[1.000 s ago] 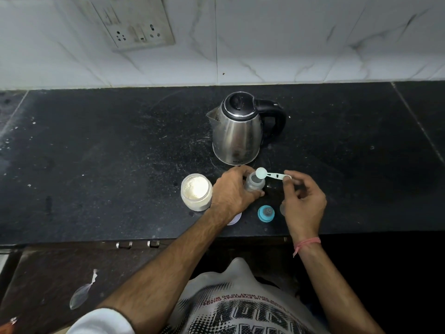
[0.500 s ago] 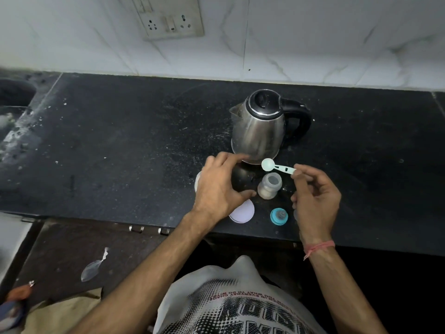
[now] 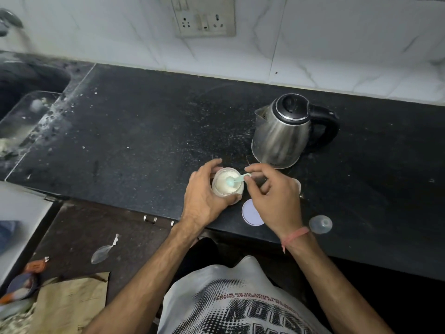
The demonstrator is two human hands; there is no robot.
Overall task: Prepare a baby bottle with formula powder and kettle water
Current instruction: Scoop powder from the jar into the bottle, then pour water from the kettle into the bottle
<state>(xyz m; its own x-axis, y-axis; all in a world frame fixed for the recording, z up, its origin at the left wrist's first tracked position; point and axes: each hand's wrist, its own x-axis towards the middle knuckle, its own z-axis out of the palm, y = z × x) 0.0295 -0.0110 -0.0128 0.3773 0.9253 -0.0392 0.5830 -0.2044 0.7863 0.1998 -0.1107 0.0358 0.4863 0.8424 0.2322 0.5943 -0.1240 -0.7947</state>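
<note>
head view: the job looks to be in its powder stage. the formula jar [image 3: 227, 183] stands uncapped just below the middle of the frame on the dark surface [image 3: 144, 131], with its round lid [image 3: 251, 212] lying flat to the lower right of it. the pale scoop [image 3: 234, 180] has its bowl down in the white powder, so a scoop is being loaded, by my reading. the baby bottle itself is not visible; it may be hidden behind the right hand. a clear dome cap [image 3: 320, 224] lies apart at the right near the surface's front edge. the kettle [image 3: 283, 133] sits closed, upper right of the jar, untouched; pouring water, capping and mixing seem left to do.

the left hand [image 3: 204, 196] wraps the jar from the left, fingers [image 3: 212, 165] and thumb curled around its wall. the right hand [image 3: 274, 196] reaches in from the right, its fingertips pinched together on the scoop's handle, wrist angled down to lower right.
</note>
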